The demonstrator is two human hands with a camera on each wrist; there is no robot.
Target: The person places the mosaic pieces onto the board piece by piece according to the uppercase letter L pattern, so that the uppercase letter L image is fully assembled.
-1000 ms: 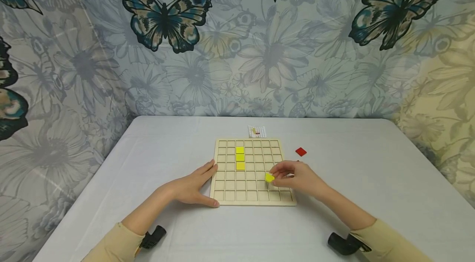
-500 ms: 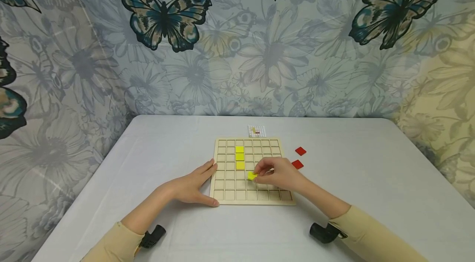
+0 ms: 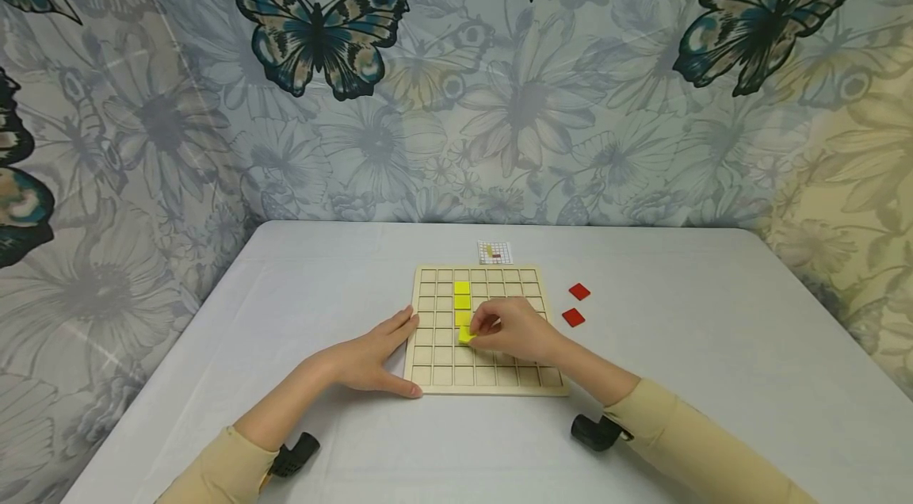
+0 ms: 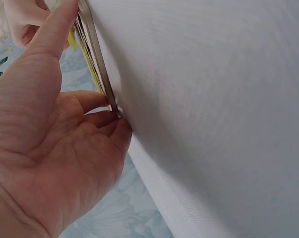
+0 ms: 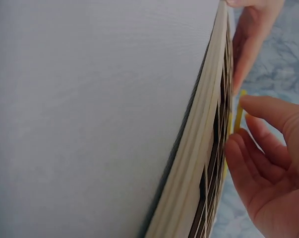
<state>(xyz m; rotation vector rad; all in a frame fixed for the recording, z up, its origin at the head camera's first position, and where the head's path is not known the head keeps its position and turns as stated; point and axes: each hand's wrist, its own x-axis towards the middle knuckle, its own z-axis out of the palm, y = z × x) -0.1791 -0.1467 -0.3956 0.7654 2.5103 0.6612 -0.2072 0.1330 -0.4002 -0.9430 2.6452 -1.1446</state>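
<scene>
A pale wooden grid board lies on the white table, with three yellow square tiles set in one column. My right hand pinches another yellow tile between thumb and fingers, just below that column. In the right wrist view this tile stands tilted close over the board's face. My left hand rests at the board's left edge, fingers spread, thumb at the near left corner. The left wrist view shows its fingertips touching the board's side.
Two red square tiles lie on the table right of the board. A small printed grid card lies behind the board's far edge. Butterfly-patterned cloth hangs behind the table.
My right hand has carried the yellow tile leftward across the board to the yellow column. The nearer red tile, mostly hidden behind the hand before, now shows. My left hand has stayed put.
</scene>
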